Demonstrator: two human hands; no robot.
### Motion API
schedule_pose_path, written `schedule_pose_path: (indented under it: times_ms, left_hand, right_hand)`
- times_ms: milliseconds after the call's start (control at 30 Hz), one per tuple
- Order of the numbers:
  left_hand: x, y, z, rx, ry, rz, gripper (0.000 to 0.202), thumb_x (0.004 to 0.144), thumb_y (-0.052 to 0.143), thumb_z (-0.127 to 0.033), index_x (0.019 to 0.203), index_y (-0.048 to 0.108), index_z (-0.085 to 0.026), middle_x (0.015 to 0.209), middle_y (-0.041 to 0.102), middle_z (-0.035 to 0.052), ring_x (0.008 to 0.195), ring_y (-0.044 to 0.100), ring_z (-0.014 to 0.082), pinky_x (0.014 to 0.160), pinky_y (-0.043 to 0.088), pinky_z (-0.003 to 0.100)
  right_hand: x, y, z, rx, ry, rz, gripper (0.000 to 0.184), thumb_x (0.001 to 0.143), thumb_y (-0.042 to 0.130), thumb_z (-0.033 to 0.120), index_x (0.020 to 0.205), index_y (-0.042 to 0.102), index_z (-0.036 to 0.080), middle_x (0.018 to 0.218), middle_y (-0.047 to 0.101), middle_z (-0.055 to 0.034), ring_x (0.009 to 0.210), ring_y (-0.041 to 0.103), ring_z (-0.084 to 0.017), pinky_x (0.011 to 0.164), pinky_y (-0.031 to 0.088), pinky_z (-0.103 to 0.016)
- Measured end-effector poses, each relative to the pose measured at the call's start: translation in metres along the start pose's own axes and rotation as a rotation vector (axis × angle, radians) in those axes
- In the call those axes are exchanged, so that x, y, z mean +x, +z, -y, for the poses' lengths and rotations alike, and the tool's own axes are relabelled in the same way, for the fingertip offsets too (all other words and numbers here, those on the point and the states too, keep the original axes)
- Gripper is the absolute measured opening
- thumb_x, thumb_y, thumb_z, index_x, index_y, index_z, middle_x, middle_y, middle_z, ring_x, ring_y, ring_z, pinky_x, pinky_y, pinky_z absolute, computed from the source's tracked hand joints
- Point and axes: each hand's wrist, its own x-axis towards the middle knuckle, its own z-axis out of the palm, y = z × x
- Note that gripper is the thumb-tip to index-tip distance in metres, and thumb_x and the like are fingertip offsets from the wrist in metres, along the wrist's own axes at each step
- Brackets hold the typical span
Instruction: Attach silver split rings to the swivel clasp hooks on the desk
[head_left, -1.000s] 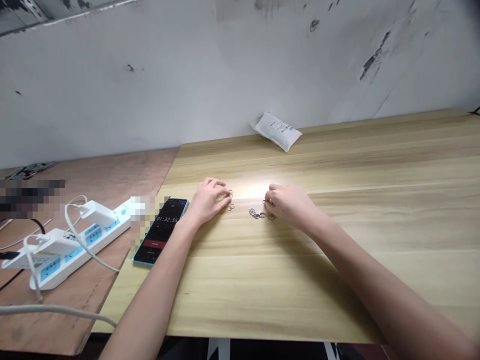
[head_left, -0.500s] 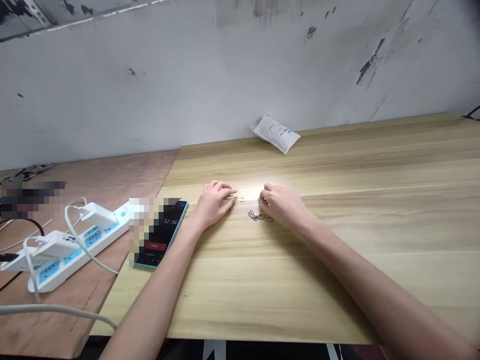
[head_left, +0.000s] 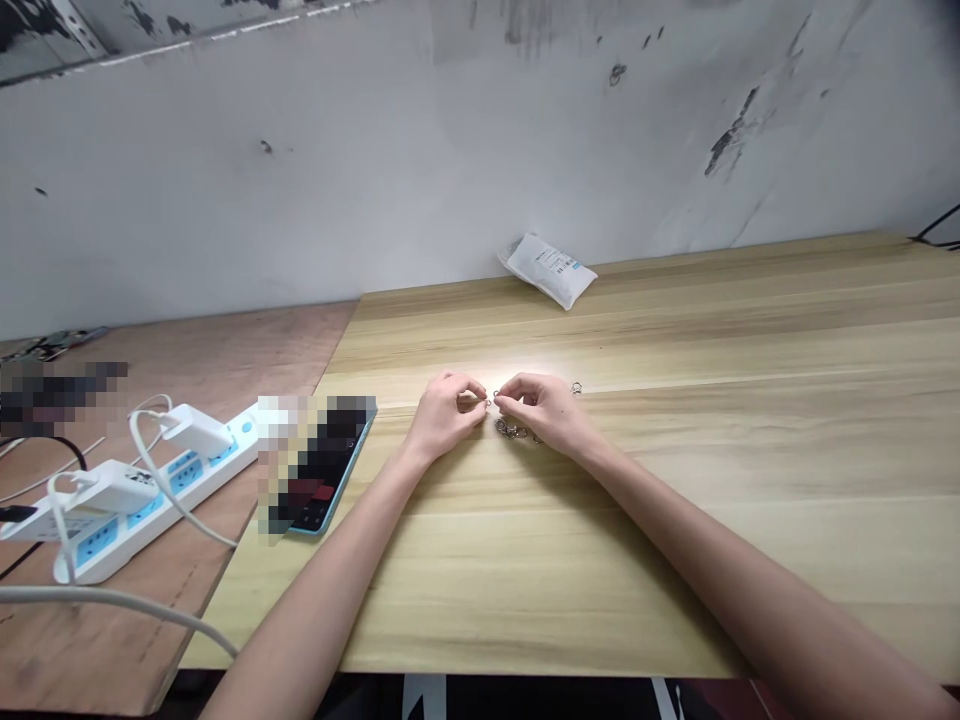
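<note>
The left hand (head_left: 448,415) pinches a small ring (head_left: 489,403), best held steady by its rim. Slightly nearer the front edge of the table (head_left: 525,580) lies a chain (head_left: 511,430); the right hand (head_left: 547,408) pinches a second ring (head_left: 496,394), ideally angled to face the first.

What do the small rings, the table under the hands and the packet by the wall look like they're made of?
Rings: probably metal, shiny and silvery. Table: wood or wood-look laminate, with pale streaked grain and a soft sheen. Packet: likely thin plastic, judging by its see-through end; the white part could be paper.
</note>
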Motion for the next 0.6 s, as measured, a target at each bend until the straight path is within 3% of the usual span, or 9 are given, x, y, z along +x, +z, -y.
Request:
schedule_pose_path:
  times_ms: [233, 467, 600]
  left_hand:
    - [-0.004, -0.003, -0.014, -0.019, 0.003, -0.063, 0.01, 0.075, 0.066, -0.012, 0.076, 0.068, -0.022, 0.08, 0.072, -0.0004, 0.086, 0.064, 0.0188, 0.081, 0.05, 0.032]
    - [-0.004, -0.003, -0.013, -0.2, -0.028, -0.192, 0.007, 0.081, 0.071, -0.025, 0.086, 0.07, -0.02, 0.084, 0.075, 0.0015, 0.077, 0.071, 0.0165, 0.074, 0.055, 0.029]
    - [-0.004, -0.004, -0.014, -0.161, 0.032, -0.219, 0.009, 0.083, 0.069, -0.027, 0.089, 0.074, -0.021, 0.088, 0.076, 0.0029, 0.079, 0.07, 0.0171, 0.075, 0.055, 0.03]
  right_hand:
    - [0.0, 0.004, 0.0, 0.229, 0.005, 0.033, 0.028, 0.08, 0.067, 0.043, 0.087, 0.074, 0.016, 0.087, 0.074, -0.0083, 0.067, 0.065, -0.016, 0.058, 0.049, -0.027]
    - [0.0, 0.003, 0.001, 0.245, -0.026, -0.025, 0.034, 0.08, 0.069, 0.047, 0.094, 0.074, 0.017, 0.087, 0.075, -0.0093, 0.072, 0.068, -0.019, 0.059, 0.052, -0.029]
    - [-0.001, 0.005, 0.0, 0.269, -0.031, -0.046, 0.031, 0.081, 0.068, 0.045, 0.095, 0.073, 0.017, 0.089, 0.074, -0.0092, 0.074, 0.069, -0.019, 0.062, 0.054, -0.029]
